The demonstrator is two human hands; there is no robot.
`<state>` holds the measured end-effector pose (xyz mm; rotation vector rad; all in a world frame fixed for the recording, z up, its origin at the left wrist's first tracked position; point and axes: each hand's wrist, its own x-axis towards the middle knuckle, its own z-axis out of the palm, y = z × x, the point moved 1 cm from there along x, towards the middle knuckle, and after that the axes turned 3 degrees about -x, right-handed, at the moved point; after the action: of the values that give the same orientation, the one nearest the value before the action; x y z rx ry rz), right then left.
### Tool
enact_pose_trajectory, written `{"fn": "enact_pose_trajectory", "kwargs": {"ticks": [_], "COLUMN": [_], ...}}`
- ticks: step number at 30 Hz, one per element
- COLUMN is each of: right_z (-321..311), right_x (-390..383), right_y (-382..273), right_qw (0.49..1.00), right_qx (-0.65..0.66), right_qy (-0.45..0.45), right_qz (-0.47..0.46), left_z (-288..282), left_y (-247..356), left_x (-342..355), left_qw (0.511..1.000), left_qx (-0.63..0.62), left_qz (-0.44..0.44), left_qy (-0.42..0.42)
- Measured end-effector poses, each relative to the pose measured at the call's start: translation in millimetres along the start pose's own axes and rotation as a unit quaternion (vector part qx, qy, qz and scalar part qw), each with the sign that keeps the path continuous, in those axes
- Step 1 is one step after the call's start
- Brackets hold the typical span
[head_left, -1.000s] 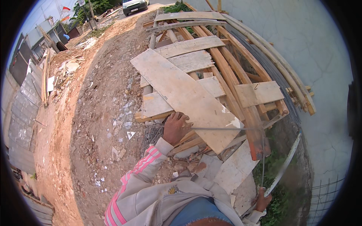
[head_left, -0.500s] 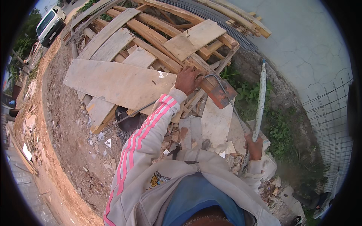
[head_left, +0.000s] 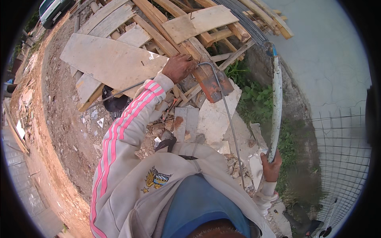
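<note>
My left hand (head_left: pixel 180 67) is closed round a bent steel bar (head_left: pixel 226 109) at the end of a wooden beam (head_left: pixel 198 53). One leg of the bar runs left past my sleeve, over the rubble. Its other leg bends down in front of me, beside a rusty metal plate (head_left: pixel 214 85) on the beam's end. On the right, my right hand (head_left: pixel 272 166) grips the lower part of a long white pipe (head_left: pixel 276 99). The pipe stands out away from me, with a blue piece at its far end. A gap separates my right hand from the bar.
Loose boards (head_left: pixel 111 65) and timber lie piled ahead. Thin steel rods (head_left: pixel 248 20) lie beyond them. Broken tiles and rubble (head_left: pixel 186 123) cover the ground before me. Green plants (head_left: pixel 254 97), wire mesh (head_left: pixel 341 146) and a pale wall (head_left: pixel 317 51) are on the right.
The view has shifted, so the boards sit higher. The bar's right leg, earlier close by my right hand, now lies apart from it. My right hand keeps its grip on the pipe.
</note>
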<state>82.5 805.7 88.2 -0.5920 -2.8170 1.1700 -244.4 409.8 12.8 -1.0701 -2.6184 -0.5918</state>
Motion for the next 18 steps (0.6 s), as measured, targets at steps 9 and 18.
{"fn": "enact_pose_trajectory", "kwargs": {"ticks": [9,18], "right_z": [-29.3,-58.9], "right_x": [52.7,127.2], "right_y": [106.2,123.2], "right_qw": [0.96,0.937], "right_qx": [-0.248,-0.291], "right_qy": [0.0,-0.063], "right_qz": [-0.133,-0.18], "left_z": [2.3,6.3], "left_y": [1.2,0.5], "left_x": [-2.0,-4.3], "left_qw": [0.999,0.998], "left_qx": [0.038,0.061], "left_qz": [-0.023,-0.029], "left_qy": [-0.027,-0.015]}}
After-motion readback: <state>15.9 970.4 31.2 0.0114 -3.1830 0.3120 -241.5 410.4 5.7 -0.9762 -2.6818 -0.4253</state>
